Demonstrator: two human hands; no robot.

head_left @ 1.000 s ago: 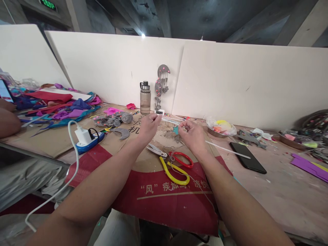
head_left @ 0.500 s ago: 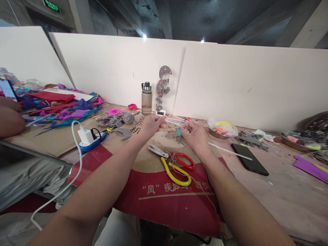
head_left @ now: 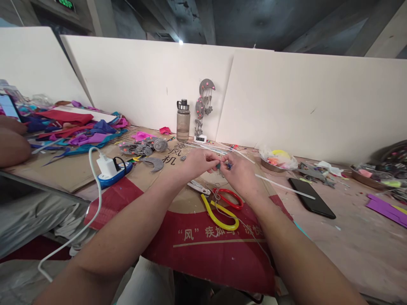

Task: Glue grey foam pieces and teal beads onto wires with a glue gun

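Scissors (head_left: 219,205) under hands; pinched piece (head_left: 222,166) perhaps teal.

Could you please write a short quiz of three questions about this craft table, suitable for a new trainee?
1. True or false: the two hands are pressed together around a small teal piece above the cardboard.
2. Which thing lies nearest the hands, on the side toward the person? A) water bottle B) scissors with red and yellow handles C) black phone
3. Fill in: the white charger is plugged into a ____ power strip.

Key
1. True: the left hand and right hand meet at the fingertips on the small teal piece, over the cardboard.
2. B: the scissors; the water bottle and black phone are farther off.
3. Blue: the white charger sits in the power strip.
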